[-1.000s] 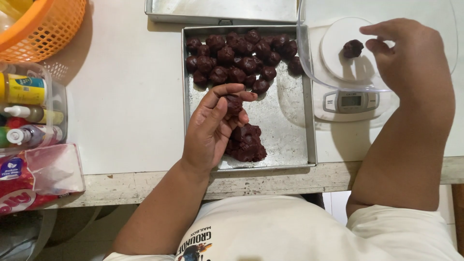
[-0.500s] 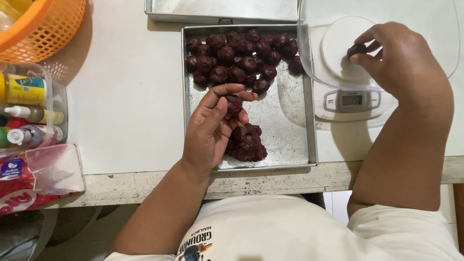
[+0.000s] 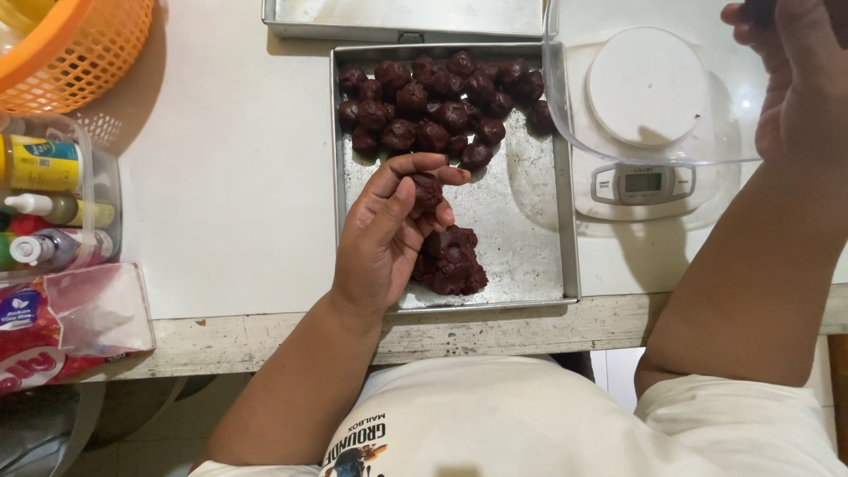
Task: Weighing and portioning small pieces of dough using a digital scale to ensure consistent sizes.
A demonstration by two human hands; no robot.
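A small lump of dark red-brown dough (image 3: 427, 189) sits pinched in the left hand (image 3: 384, 238), fingers curled around it above a square metal tray (image 3: 530, 265). Just below lies the unportioned dough mass (image 3: 448, 261); rolled dough balls (image 3: 433, 110) crowd the tray's far end. The right hand (image 3: 795, 88) is raised at the frame's edge beyond a clear bowl (image 3: 565, 124) and a white kitchen scale (image 3: 645, 115) on the worktop (image 3: 230, 203); whether its fingers grip anything cannot be told. Portioning appears under way; weighing the lump looks the likely next demand.
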